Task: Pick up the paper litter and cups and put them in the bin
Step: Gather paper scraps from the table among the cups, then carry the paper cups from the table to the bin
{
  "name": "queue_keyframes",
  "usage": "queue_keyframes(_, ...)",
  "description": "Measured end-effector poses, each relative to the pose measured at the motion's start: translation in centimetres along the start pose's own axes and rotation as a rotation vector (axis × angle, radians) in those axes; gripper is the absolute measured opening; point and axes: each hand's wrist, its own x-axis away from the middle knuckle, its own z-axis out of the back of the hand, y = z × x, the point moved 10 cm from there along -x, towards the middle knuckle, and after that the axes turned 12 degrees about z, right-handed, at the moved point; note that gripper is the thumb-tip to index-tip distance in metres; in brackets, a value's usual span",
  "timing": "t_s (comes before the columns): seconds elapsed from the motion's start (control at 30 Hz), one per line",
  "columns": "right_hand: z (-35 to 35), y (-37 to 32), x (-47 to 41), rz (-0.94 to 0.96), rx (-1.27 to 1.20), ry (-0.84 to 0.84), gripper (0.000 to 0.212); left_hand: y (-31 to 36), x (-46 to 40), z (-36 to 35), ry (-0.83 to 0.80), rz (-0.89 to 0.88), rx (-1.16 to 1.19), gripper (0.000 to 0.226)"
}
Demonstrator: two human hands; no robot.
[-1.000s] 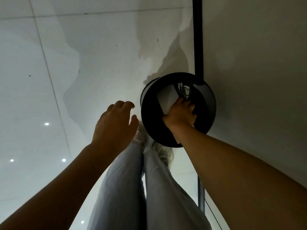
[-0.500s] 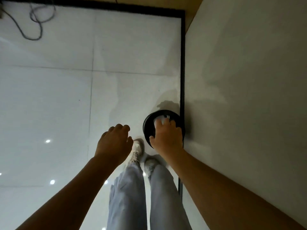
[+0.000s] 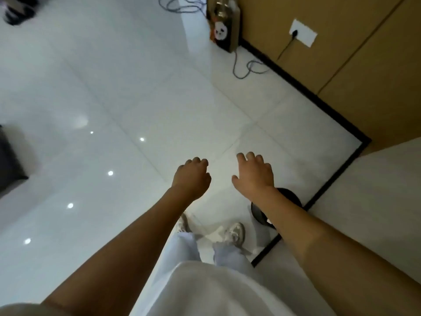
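The round black bin (image 3: 287, 195) stands on the white floor by the wall corner, mostly hidden under my right forearm. What lies inside it cannot be seen. My right hand (image 3: 254, 173) hovers above and beyond the bin with loosely spread fingers and holds nothing. My left hand (image 3: 192, 177) hangs beside it, left of the bin, fingers loosely curled and empty. No paper or cup is visible on the floor.
A brown wall with a white socket (image 3: 303, 33) runs along the right. A small device (image 3: 224, 30) with grey cables (image 3: 245, 69) sits at its foot. A dark object (image 3: 10, 160) stands at the left edge. My feet (image 3: 234, 231) are beside the bin.
My right hand has come up out of the bin without the white paper it held. The view has lifted and turned, so the bin now lies low under my forearm.
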Motion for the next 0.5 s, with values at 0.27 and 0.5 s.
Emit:
queue_keyframes(0.27,-0.5,-28.5,-4.0,0.422,0.13,-0.075,0.051,-26.1,9.4,3.0,0.102,0.39,0.138,0.032)
queue_keyframes(0.5,-5.4,-54.4,-5.4,0.674,0.163,-0.141,0.054,-49.5,18.8,2.7,0.138,0.682,0.255,0.033)
